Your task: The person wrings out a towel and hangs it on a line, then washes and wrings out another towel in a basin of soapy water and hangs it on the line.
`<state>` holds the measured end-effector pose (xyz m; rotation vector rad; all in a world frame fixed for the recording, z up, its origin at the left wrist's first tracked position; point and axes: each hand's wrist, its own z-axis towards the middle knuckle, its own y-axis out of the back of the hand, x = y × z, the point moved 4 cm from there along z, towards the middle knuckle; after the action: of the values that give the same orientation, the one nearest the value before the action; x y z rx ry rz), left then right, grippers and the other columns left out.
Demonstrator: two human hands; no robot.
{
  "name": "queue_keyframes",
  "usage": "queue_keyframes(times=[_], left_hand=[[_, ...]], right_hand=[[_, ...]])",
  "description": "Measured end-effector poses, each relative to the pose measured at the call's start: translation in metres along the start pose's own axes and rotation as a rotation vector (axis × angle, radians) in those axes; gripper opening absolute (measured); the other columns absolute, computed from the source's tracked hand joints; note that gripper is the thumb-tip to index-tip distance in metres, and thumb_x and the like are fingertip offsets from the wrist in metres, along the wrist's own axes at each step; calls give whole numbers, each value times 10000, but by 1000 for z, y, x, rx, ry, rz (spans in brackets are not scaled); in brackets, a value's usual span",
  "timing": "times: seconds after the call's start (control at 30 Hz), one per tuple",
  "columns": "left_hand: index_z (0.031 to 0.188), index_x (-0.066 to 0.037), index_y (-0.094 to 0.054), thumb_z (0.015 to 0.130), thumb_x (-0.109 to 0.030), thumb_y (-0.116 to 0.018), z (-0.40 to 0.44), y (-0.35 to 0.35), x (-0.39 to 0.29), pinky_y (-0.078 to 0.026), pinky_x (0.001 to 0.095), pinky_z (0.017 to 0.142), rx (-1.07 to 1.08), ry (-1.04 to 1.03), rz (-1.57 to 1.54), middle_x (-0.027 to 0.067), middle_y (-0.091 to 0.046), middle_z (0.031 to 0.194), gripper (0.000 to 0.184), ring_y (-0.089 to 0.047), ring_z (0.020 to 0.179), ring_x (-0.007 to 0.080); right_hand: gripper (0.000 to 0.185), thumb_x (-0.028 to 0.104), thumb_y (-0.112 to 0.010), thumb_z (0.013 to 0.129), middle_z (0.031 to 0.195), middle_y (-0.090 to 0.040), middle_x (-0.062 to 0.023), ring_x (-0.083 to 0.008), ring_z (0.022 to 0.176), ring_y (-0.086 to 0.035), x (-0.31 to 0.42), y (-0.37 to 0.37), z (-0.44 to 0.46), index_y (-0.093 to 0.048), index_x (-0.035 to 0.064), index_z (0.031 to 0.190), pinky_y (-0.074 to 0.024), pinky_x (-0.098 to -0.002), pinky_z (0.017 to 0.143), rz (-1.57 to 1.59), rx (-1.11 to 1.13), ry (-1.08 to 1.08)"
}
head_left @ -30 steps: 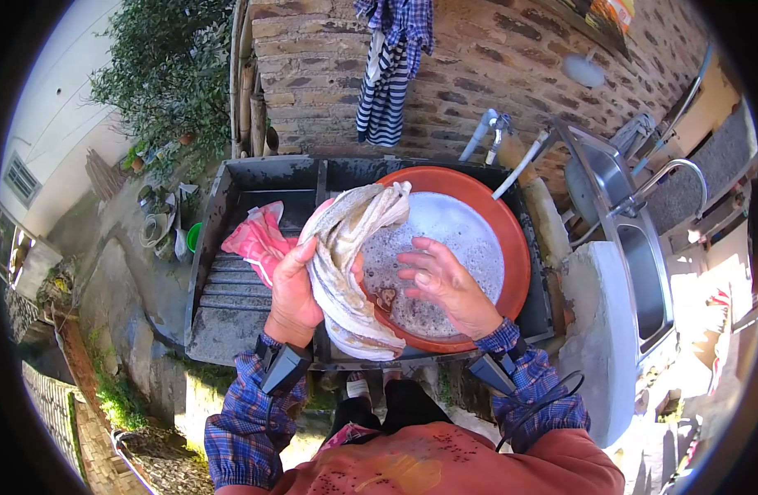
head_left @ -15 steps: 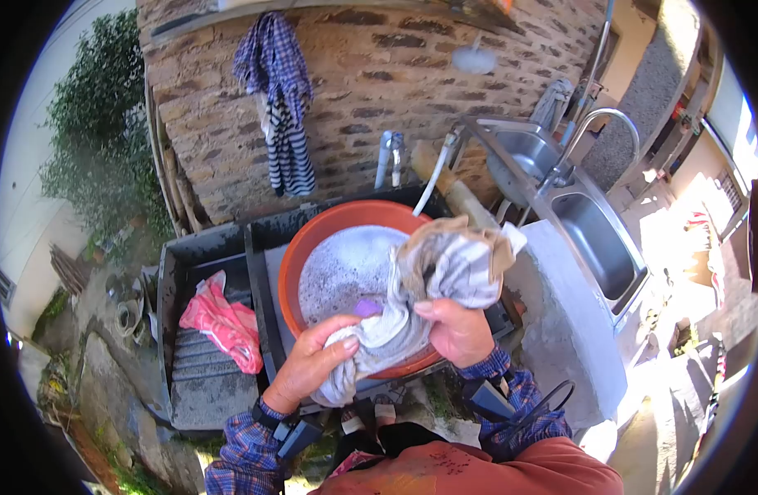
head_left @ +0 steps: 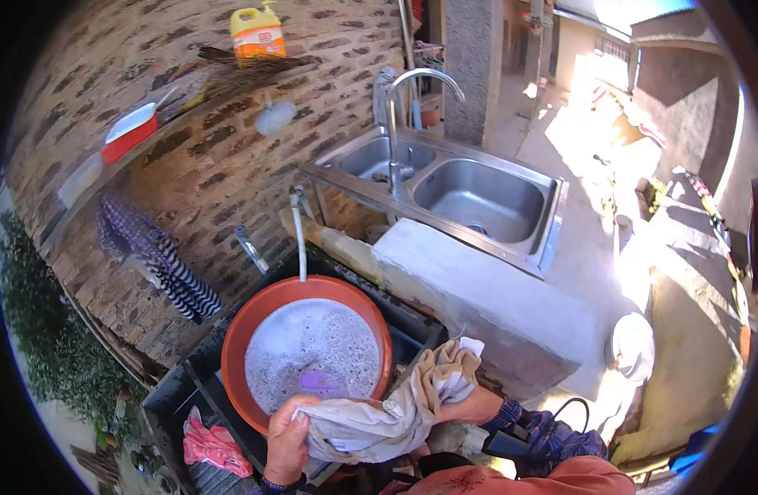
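My left hand (head_left: 287,439) is gripping the pale cloth (head_left: 364,431) at the orange tub (head_left: 235,356)'s near side; my right hand (head_left: 470,406) is hiding partly behind it, its grip I cannot tell. If the left is loosening, cloth could be slipping down.

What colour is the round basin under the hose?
Orange-red: the basin shows best in the head view.

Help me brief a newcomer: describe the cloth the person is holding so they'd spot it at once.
Find the large, round orange basin. At its near rim, the left hand grips a bunched cloth, with the right hand partly hidden by it. Greyish white with tan patches, it differs from the pink cloth lying at lower left.
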<state>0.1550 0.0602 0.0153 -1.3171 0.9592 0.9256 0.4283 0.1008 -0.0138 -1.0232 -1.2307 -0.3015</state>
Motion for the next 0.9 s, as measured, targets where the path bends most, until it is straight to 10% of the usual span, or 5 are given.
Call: queue_keyframes(times=[0.33, 0.43, 0.8, 0.9], left_hand=[[1018, 37, -614, 919, -278, -622, -29, -64, 58, -433, 263, 794, 404, 338, 252, 47, -610, 913, 331, -550, 864, 113], [1044, 35, -609, 928, -262, -614, -35, -92, 82, -431, 257, 811, 508, 388, 230, 47, -602, 948, 319, -551, 886, 112], [1226, 11, -582, 973, -217, -578, -40, -327, 168, -428, 302, 973, 1011, 614, 98, 68, -616, 1163, 340, -553, 1107, 135], [1304, -5, -527, 1007, -212, -538, -32, -439, 213, -427, 309, 998, 945, 535, -132, 69, -607, 1202, 361, -550, 1131, 138]], right_hand=[[572, 67, -665, 822, 1291, -571, -88, -183, 1186, -534, -147, -8, -159, -477, 79, 1362, -429, -312, 1021, -215, -421, -270], [498, 131, -623, 815, 1092, -648, -13, -79, 862, -634, -179, 2, -210, -508, 78, 1297, -539, -231, 631, 387, -784, -254], [337, 101, -621, 911, 1111, -663, -98, -219, 990, -668, -114, 127, -435, -554, 1, 1226, -541, -359, 905, 398, -1472, 457], [308, 117, -647, 907, 1078, -670, -85, -179, 960, -654, -104, 209, -534, -591, 3, 1188, -529, -325, 865, 101, -1584, 310]])
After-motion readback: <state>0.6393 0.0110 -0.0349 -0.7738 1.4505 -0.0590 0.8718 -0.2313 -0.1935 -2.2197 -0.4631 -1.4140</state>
